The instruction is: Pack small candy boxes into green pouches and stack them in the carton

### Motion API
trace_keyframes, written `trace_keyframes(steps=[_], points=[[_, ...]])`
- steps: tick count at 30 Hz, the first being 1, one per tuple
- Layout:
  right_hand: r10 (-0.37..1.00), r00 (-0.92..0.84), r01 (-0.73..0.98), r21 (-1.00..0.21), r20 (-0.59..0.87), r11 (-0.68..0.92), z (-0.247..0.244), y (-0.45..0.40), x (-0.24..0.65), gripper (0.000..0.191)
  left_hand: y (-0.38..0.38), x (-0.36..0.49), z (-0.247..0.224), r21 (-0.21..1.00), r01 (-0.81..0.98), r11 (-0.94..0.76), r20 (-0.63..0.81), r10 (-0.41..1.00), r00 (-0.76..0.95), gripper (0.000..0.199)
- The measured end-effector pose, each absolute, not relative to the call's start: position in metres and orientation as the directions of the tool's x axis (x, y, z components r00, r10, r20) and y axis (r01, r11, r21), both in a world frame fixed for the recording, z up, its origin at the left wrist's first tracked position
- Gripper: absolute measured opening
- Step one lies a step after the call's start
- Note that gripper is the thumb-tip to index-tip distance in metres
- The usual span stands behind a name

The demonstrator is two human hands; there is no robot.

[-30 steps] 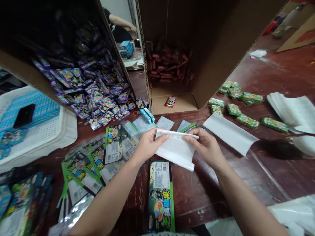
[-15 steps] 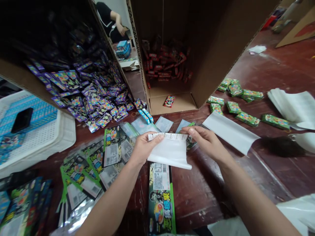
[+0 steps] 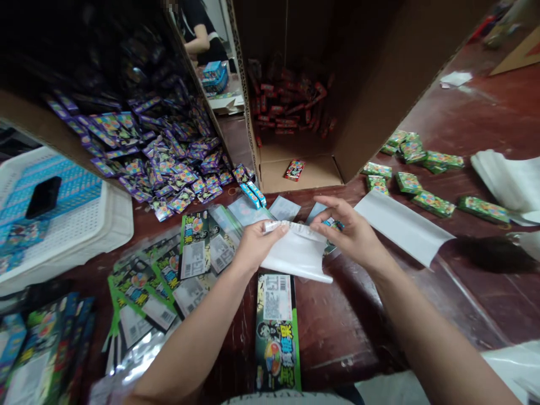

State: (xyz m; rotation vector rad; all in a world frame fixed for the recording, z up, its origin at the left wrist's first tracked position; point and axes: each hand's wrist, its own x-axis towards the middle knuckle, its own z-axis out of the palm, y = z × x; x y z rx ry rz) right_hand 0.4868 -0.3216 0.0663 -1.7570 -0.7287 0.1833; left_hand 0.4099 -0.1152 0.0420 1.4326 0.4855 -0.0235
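Observation:
My left hand [image 3: 255,246] and my right hand [image 3: 350,233] both pinch the top edge of a small white plastic bag [image 3: 297,256] held above the dark red table [image 3: 464,124]. My left hand grips its left corner, my right hand the right corner. Under the bag lies a green and black printed pouch [image 3: 276,332], label side up. More of these pouches [image 3: 169,270] are fanned out to the left of my left arm.
A tipped cardboard box of purple packets [image 3: 160,157] lies at the left, a second box of red packets [image 3: 291,107] at the centre. Green packets [image 3: 417,174] and white bags [image 3: 403,225] lie at the right. A white tray [image 3: 63,225] holds a black phone [image 3: 43,197]. Another person [image 3: 198,34] works behind.
The bag has been drawn slightly toward me and its top edge crumpled between my fingers. My right hand's fingers have spread more. The view has shifted a little.

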Motion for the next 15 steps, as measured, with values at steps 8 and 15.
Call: trace_keyframes(steps=[8, 15], points=[[0.386, 0.911, 0.174, -0.984, 0.142, -0.049, 0.092, -0.342, 0.450, 0.055, -0.101, 0.349, 0.058, 0.702, 0.011, -0.712, 0.334, 0.343, 0.878, 0.061], [0.625, 0.779, -0.063, -0.998, -0.056, -0.010, 0.081, -0.321, 0.404, 0.055, -0.095, 0.298, 0.046, 0.702, 0.018, -0.712, 0.029, 0.053, 0.998, 0.017]])
